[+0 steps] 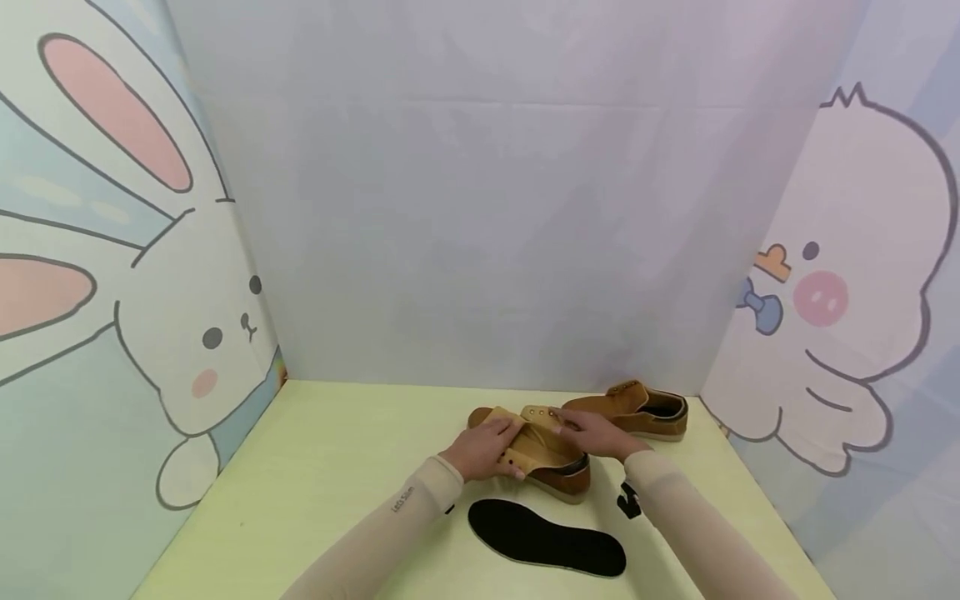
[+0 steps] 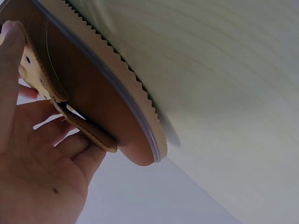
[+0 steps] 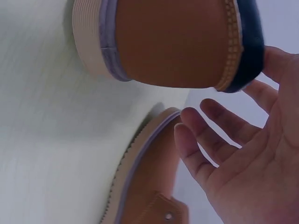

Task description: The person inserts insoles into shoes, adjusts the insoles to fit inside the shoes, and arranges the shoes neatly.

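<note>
A brown lace-less shoe (image 1: pixel 564 482), toe to the far left, stands on the table between both hands. My left hand (image 1: pixel 483 450) grips its tan tongue and near eyelet flap (image 2: pixel 39 70), with the thumb on the flap and fingers around the tongue. At the opening's far side, my right hand (image 1: pixel 597 433) pinches the other eyelet flap (image 1: pixel 538 412). In the right wrist view its thumb and index finger pass behind the dark heel collar (image 3: pixel 250 51), tips hidden; the other fingers hang loosely curled. A black insole (image 1: pixel 547 537) lies in front of the shoe.
A second brown shoe (image 1: pixel 600 408) stands behind at the right, also without laces. Pale yellow table (image 1: pixel 300 467) spreads to the left. A grey backdrop (image 1: pixel 480 250) rises at the back, with cartoon-printed sheets at both sides.
</note>
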`<state>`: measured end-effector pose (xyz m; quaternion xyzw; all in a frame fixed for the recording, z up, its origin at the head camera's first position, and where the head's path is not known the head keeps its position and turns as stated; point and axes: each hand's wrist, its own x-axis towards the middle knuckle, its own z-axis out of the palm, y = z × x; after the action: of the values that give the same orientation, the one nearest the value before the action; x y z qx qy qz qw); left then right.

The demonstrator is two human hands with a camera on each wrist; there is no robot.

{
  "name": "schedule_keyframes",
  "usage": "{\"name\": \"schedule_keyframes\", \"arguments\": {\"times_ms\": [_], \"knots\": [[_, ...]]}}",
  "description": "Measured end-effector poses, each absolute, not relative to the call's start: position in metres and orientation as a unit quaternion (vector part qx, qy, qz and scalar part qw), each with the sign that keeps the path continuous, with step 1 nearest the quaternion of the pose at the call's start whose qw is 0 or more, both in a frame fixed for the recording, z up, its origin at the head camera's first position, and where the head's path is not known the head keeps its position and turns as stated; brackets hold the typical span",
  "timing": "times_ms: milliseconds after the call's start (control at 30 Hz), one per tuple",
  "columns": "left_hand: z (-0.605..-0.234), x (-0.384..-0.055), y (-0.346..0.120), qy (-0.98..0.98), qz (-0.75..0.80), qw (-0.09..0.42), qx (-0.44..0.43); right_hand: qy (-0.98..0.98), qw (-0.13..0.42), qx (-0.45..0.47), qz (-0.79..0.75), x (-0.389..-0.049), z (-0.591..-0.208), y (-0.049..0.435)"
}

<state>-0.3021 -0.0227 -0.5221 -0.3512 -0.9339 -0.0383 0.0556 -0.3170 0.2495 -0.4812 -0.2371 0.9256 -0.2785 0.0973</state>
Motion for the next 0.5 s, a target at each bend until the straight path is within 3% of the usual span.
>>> {"name": "schedule_keyframes", "arguments": {"times_ms": [300, 500], "knots": [[-0.517, -0.305, -0.023, -0.935, -0.047, 0.048, -0.349, 0.940, 0.033, -0.260, -0.220, -0.307, -0.472, 0.240], [-0.517, -0.299, -0.023, -0.937, -0.038, 0.054, -0.344, 0.925, -0.087, -0.289, -0.232, -0.270, -0.472, 0.245]]}}
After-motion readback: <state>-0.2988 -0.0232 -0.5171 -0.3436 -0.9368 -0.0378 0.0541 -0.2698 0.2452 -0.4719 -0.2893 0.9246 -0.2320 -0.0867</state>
